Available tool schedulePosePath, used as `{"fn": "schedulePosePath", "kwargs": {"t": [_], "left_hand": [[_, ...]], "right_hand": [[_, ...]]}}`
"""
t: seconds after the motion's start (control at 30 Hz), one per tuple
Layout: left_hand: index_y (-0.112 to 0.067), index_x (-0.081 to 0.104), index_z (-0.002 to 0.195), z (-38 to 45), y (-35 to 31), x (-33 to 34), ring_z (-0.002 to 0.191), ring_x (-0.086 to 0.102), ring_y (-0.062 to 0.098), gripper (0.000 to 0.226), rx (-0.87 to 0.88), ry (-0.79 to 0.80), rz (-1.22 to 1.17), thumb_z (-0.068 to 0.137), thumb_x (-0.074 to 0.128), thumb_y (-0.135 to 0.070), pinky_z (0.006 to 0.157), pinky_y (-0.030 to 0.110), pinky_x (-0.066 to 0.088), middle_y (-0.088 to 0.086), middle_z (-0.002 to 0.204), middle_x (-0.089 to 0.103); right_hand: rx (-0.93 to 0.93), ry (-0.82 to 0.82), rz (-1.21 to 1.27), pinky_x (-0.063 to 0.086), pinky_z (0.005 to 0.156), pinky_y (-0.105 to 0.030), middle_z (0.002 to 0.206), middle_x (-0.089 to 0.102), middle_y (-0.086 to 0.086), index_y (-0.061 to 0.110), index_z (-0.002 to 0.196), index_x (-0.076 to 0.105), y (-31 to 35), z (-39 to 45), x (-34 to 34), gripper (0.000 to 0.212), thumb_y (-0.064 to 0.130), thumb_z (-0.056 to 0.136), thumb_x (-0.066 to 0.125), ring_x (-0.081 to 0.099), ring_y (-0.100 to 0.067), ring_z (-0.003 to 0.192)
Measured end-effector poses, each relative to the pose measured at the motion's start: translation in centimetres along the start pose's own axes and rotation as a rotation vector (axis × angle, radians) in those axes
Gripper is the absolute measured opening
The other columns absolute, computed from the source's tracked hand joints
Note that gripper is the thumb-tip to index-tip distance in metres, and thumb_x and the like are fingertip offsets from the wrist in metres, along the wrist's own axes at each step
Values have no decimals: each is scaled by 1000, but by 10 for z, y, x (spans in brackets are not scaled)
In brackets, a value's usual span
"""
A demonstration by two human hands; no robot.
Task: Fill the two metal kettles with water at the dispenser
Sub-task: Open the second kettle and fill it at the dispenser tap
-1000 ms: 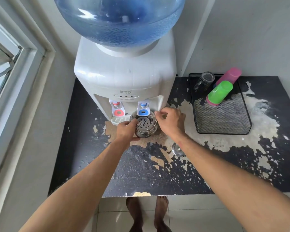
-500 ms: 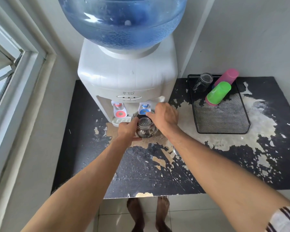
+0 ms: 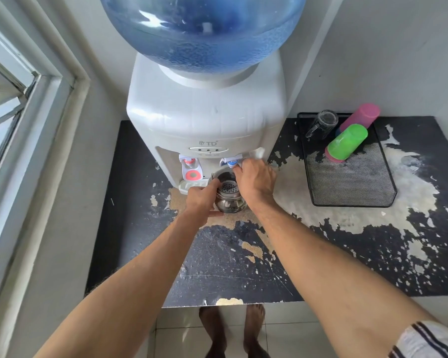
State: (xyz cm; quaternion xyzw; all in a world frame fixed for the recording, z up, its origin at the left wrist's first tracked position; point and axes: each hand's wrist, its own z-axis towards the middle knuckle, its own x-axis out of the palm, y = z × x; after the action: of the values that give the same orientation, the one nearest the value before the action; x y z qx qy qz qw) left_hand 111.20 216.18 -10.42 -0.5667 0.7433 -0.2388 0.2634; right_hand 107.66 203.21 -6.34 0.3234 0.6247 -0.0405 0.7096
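Note:
A small metal kettle with a perforated strainer in its open mouth stands under the blue tap of the white water dispenser. My left hand grips the kettle's left side. My right hand reaches over the kettle's right side with its fingers on the blue tap lever. A red tap sits to the left of it. A big blue water bottle tops the dispenser. A second kettle is not visible.
A black mesh tray at the right holds a green cup, a pink cup and a clear glass mug. The black table top is badly peeled. A window frame runs along the left. Bare feet show below the table edge.
My right hand has left the kettle's rim and risen to the blue tap lever. The left hand stays on the kettle. The lid on the table is now hidden behind my right forearm.

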Motion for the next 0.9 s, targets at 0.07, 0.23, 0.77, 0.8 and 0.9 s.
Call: {"fn": "schedulePosePath", "kwargs": {"t": [0.07, 0.23, 0.77, 0.8, 0.9], "left_hand": [[-3, 64, 95, 3, 0, -1, 92, 76, 37, 33, 7, -2, 8, 90, 73, -34, 75, 53, 66, 17, 99, 75], [-1, 65, 96, 1, -1, -2, 88, 76, 34, 34, 32, 23, 22, 91, 73, -34, 69, 47, 67, 15, 94, 76], [-4, 60, 89, -1, -10, -2, 79, 73, 28, 34, 23, -16, 61, 90, 74, -35, 54, 39, 64, 12, 89, 71], [-4, 60, 90, -1, -11, -2, 80, 73, 28, 34, 22, -17, 63, 90, 74, -35, 55, 39, 64, 12, 91, 71], [-3, 60, 92, 1, -10, -2, 84, 74, 31, 37, 20, -21, 73, 88, 76, -37, 57, 41, 65, 14, 96, 72]], "right_hand": [[-27, -17, -31, 45, 87, -35, 75, 53, 9, 17, 96, 73, -3, 2, 2, 24, 38, 98, 63, 50, -13, 73], [-79, -7, -76, 50, 85, -34, 80, 71, -1, 16, 97, 74, -8, 4, 2, 31, 39, 103, 55, 62, -19, 72], [-41, -12, -91, 48, 87, -37, 76, 69, -1, 18, 87, 72, -3, 5, 4, 31, 36, 103, 53, 66, -21, 73], [-42, -12, -85, 48, 87, -38, 76, 69, -1, 18, 86, 71, -3, 5, 3, 31, 36, 103, 53, 66, -21, 74], [-39, -18, -79, 49, 87, -37, 76, 69, 0, 18, 87, 72, -3, 5, 3, 28, 35, 102, 55, 66, -21, 74]]}}
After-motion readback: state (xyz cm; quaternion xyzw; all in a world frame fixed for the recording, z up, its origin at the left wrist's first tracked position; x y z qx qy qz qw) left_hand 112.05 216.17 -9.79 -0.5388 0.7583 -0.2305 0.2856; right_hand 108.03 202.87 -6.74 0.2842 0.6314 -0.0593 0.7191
